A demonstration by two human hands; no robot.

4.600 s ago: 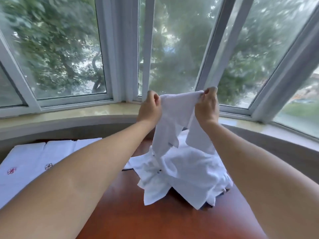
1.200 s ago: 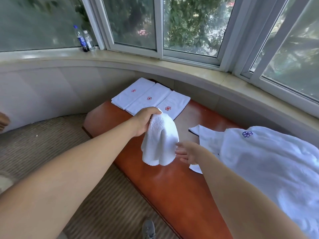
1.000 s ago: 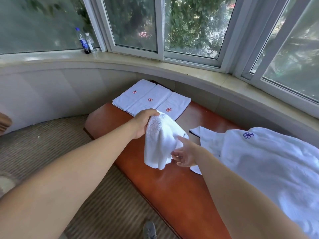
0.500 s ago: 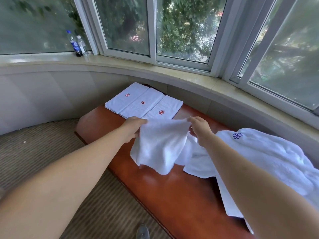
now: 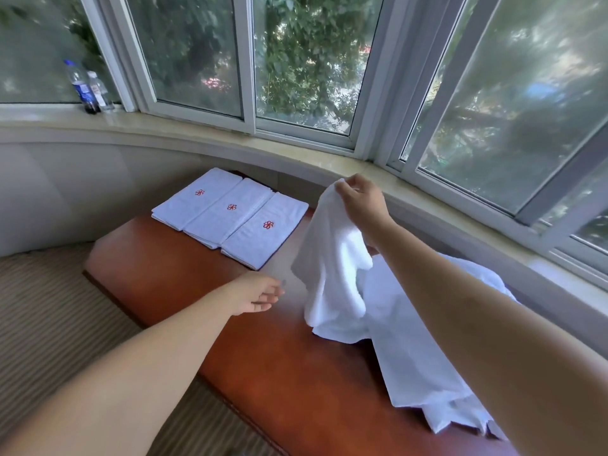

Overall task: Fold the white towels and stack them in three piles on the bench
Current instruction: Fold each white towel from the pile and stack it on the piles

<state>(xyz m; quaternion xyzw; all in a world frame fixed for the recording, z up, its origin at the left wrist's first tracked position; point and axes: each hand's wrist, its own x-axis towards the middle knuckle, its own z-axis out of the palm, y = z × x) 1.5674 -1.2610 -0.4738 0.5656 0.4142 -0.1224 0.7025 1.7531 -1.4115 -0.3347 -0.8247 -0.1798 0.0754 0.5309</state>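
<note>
Head view: bottles (image 5: 86, 88) on windowsill (image 5: 204, 133).

The right forearm (image 5: 477, 324) hides much of the unfolded towel pile (image 5: 411, 357) beneath it. Behind the pinching fingertips (image 5: 343, 189), the hanging towel (image 5: 329, 274) conceals its far corner. Bottle labels (image 5: 82, 90) are illegible.

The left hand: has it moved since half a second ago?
Yes. The left hand let go of the towel and dropped toward the bench's near edge, away from the folded piles.
</note>
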